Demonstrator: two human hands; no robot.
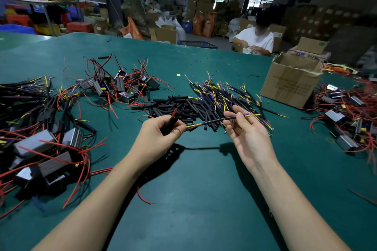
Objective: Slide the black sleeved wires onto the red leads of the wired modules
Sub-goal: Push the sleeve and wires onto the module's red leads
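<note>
My left hand (158,134) grips a black sleeve tube (171,123) with a red lead (174,112) poking out of its top, and pinches the yellow end of a black sleeved wire (214,122). That wire spans to my right hand (247,132), whose thumb and fingers pinch it near its yellow and blue tips. Both hands hover over the green table (193,189). Behind them lie a heap of short black tubes (179,106) and a pile of sleeved wires (224,93).
Grey wired modules with red leads lie at the left (47,153), at the back centre (120,85) and at the right (346,112). A bundle of joined black wires (24,91) sits far left. An open cardboard box (291,79) stands at the right. A seated person (255,40) works beyond the table.
</note>
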